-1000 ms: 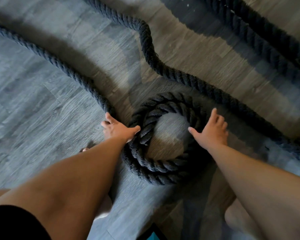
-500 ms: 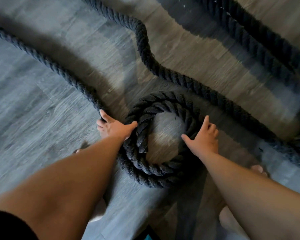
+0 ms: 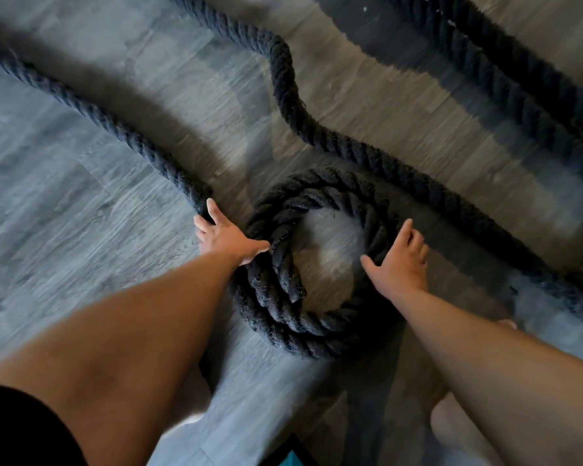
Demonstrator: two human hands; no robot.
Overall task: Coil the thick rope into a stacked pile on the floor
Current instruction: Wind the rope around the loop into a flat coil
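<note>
Both palms flat, fingers spread, nothing clamped: left hand (image 3: 228, 235) pressing coil's (image 3: 312, 294) left edge, right hand (image 3: 399, 264) on its right side. Seemingly steadying two or so stacked turns on floor (image 3: 81, 230), blur hiding detail. Next: grasping loose rope (image 3: 122, 132) by left hand, laying another turn on top.

Thick black twisted rope (image 3: 317, 331), stacked ring coil, loose lengths snaking away
</note>
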